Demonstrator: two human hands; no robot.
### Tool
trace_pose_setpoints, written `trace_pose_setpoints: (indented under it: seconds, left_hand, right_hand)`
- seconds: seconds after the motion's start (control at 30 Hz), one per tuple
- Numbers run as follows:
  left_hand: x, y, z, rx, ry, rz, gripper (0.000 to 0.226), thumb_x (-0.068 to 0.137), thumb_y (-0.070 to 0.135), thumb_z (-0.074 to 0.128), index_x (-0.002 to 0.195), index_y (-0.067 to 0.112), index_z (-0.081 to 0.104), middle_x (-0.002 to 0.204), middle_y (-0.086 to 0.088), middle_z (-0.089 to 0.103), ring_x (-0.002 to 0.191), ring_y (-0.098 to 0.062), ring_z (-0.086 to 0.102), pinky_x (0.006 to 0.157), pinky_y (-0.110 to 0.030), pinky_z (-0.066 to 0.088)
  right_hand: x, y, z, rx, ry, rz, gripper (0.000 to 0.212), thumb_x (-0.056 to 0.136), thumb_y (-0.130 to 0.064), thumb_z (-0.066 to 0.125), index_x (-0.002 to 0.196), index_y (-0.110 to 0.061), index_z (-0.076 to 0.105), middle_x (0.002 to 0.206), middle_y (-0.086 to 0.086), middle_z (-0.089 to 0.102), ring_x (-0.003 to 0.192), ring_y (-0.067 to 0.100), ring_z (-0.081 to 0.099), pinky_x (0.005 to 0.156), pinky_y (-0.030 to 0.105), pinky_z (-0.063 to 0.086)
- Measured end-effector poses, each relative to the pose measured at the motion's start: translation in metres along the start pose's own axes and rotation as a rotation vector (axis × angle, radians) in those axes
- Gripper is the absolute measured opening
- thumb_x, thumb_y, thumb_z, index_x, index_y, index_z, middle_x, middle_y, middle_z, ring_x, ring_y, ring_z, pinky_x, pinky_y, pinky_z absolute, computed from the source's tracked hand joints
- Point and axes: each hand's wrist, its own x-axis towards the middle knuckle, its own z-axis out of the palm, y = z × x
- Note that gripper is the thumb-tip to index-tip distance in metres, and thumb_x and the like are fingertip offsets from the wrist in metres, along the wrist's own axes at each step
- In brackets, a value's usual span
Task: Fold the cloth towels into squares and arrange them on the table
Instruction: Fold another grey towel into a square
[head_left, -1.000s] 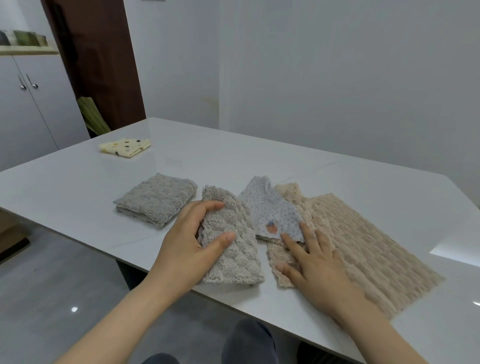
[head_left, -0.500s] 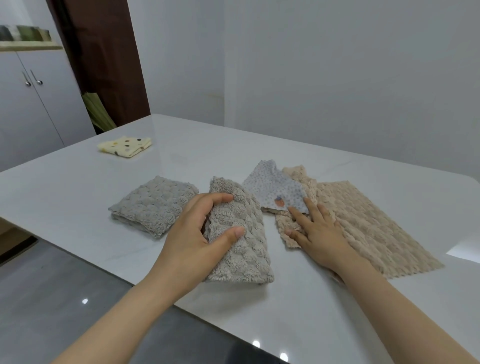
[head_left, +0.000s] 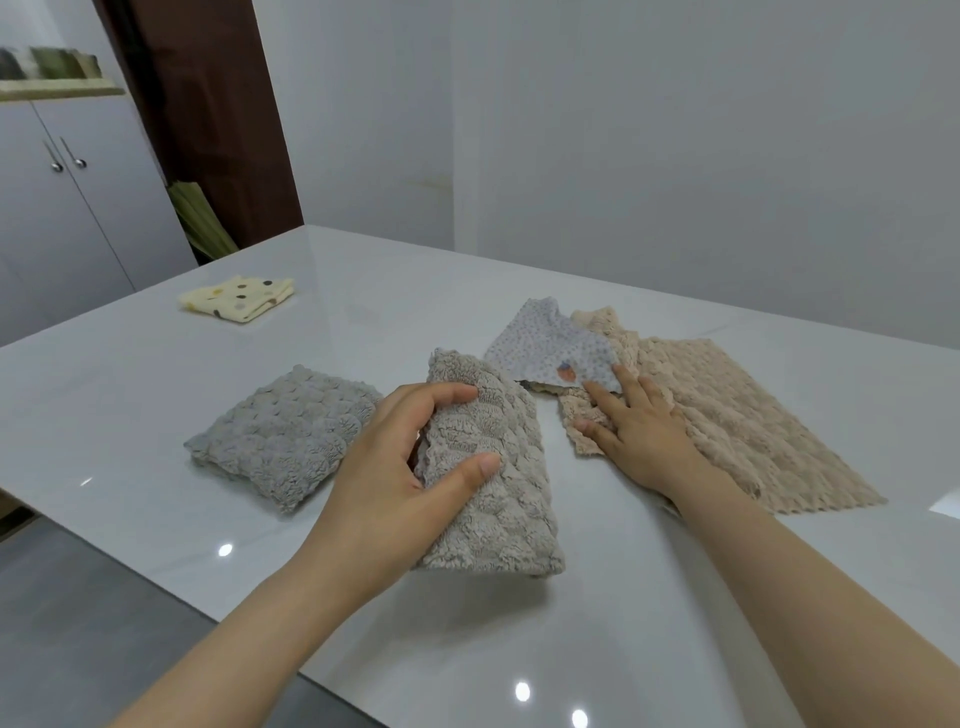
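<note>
Here, left hand (head_left: 395, 483) fingers gripping taupe towel (head_left: 488, 467), long axis running away from viewer, right hand (head_left: 639, 436) flat, fingers open.

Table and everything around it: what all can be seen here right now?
table: 1, glossy white, fills the middle
grey towel: 1, grey, folded, left of the hands
taupe towel: 1, grey-beige, folded long, centre
dotted cloth: 1, pale blue, partly on the beige towel
beige towel: 1, beige, spread flat, right
yellow cloth: 1, yellow with dark spots, folded, far left
cabinet: 1, grey, far left
left hand: 1, gripping the taupe towel
right hand: 1, flat on the beige towel
</note>
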Motion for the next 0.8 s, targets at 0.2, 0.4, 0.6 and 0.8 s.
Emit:
trace_pose_setpoints:
  seconds: [0.2,0.4,0.6,0.8]
  left_hand:
    - [0.006,-0.001,0.007,-0.006,-0.011,-0.01,0.042,0.077,0.037,0.073,0.114,0.046,0.054,0.116,0.027,0.054,0.107,0.003,0.056,0.094,-0.03,0.048]
    - [0.004,0.001,0.008,-0.038,-0.019,-0.018,0.041,0.077,0.039,0.074,0.113,0.047,0.055,0.115,0.025,0.056,0.107,0.0,0.058,0.093,-0.032,0.05]
    - [-0.007,0.011,0.011,-0.117,-0.041,-0.025,0.041,0.077,0.031,0.074,0.111,0.046,0.056,0.116,0.019,0.058,0.105,-0.002,0.06,0.091,-0.031,0.052]
    - [-0.024,0.021,0.021,-0.195,-0.094,-0.022,0.04,0.077,0.032,0.075,0.111,0.046,0.057,0.117,0.018,0.059,0.105,-0.003,0.061,0.09,-0.035,0.053]
  right_hand:
    - [0.007,0.001,-0.003,0.02,-0.001,-0.017,0.064,0.093,-0.064,0.032,0.15,-0.042,0.016,0.162,-0.008,-0.009,0.149,0.025,-0.007,0.116,0.061,0.011]
    - [-0.032,-0.016,-0.012,0.314,0.277,-0.08,0.053,0.093,-0.057,0.043,0.139,-0.031,0.048,0.158,0.001,0.026,0.149,0.021,0.006,0.12,0.052,0.0]
    - [-0.106,-0.053,-0.024,0.989,0.2,0.0,0.039,0.089,-0.044,0.055,0.118,-0.02,0.065,0.104,-0.008,0.071,0.094,0.005,0.068,0.084,0.026,0.056]
    - [-0.163,-0.064,-0.022,1.374,-0.198,0.158,0.045,0.092,-0.048,0.051,0.115,-0.012,0.066,0.11,0.017,0.071,0.097,0.033,0.069,0.094,0.048,0.051]
